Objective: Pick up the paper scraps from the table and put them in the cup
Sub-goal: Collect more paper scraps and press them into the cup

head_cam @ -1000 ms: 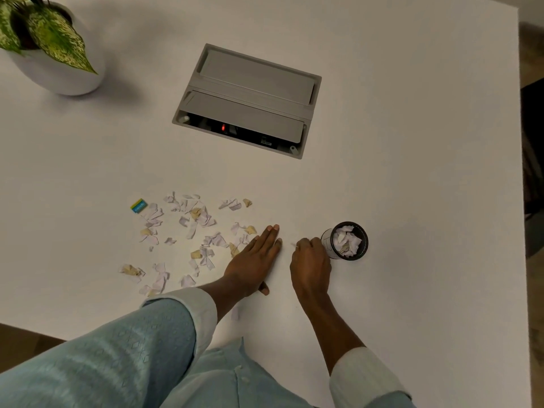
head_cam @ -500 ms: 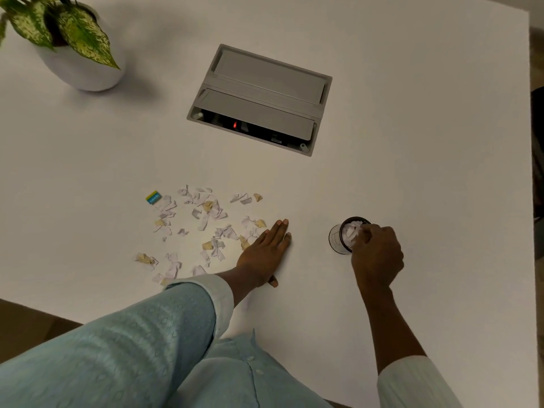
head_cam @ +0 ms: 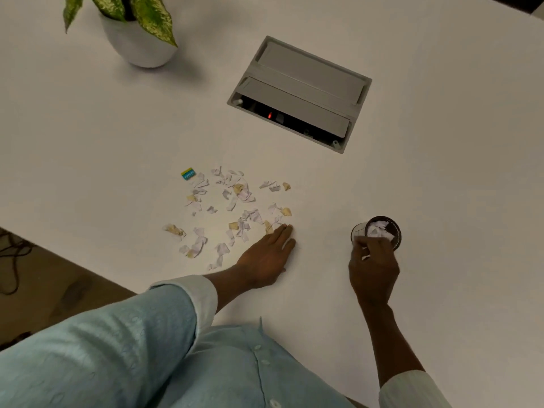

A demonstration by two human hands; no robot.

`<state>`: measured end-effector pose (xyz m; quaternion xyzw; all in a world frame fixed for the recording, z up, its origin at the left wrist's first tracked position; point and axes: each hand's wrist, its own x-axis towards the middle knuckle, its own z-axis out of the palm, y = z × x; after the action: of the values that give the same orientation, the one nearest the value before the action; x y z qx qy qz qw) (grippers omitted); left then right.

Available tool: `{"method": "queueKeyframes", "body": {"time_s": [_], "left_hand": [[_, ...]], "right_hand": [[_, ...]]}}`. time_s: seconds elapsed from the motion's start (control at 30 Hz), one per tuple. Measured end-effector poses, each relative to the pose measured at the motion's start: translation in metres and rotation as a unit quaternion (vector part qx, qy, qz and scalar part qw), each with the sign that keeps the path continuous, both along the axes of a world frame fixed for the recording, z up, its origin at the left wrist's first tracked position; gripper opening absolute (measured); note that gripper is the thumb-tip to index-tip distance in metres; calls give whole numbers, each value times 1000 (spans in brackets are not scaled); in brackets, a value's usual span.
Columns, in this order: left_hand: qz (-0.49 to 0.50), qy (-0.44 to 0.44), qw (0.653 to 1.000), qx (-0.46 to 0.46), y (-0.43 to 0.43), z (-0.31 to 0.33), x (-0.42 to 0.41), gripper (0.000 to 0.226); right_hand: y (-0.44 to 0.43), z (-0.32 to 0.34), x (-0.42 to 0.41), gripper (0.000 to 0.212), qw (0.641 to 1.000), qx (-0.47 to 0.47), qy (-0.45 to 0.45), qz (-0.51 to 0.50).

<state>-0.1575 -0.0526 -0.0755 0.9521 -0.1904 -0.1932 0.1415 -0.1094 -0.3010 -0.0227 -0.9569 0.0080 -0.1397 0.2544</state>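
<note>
Several torn white and tan paper scraps [head_cam: 235, 207] lie scattered on the white table [head_cam: 441, 142], left of centre. A small dark cup [head_cam: 396, 235], packed with white scraps, stands to their right. My left hand [head_cam: 265, 254] rests flat on the table, palm down, its fingertips touching the nearest scraps and holding nothing. My right hand [head_cam: 372, 266] is at the cup's near rim and covers part of it. White shows between its blurred fingers; I cannot tell whether that is paper or table.
A grey cable box [head_cam: 300, 92] with a half-open lid is set into the table behind the scraps. A white pot with a leafy plant [head_cam: 138, 39] stands at the back left. A small teal and yellow tag [head_cam: 188, 174] lies beside the scraps. The table's edge runs along the lower left.
My right hand went from the table beside the left hand to the cup, then drew back slightly to its near rim. The left hand stayed flat. The view shifted left.
</note>
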Motion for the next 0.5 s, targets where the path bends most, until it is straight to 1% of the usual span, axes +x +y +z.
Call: {"method": "queueKeyframes", "body": {"time_s": [0.13, 0.23, 0.3, 0.37, 0.43, 0.5], "left_hand": [[76, -29, 997, 0, 37, -2, -39, 83], [137, -25, 990, 22, 67, -3, -64, 96], [158, -7, 986, 46, 85, -5, -81, 106], [166, 14, 984, 66, 100, -7, -94, 111], [181, 33, 981, 68, 111, -11, -102, 109], [202, 47, 977, 51, 116, -12, -104, 105]], "right_hand": [[31, -16, -39, 17, 993, 50, 96, 45], [55, -28, -67, 21, 976, 84, 175, 97], [71, -36, -85, 36, 960, 90, 238, 117], [86, -44, -100, 55, 941, 96, 295, 136], [100, -50, -112, 69, 924, 92, 334, 160], [113, -54, -118, 76, 915, 78, 356, 174]]}}
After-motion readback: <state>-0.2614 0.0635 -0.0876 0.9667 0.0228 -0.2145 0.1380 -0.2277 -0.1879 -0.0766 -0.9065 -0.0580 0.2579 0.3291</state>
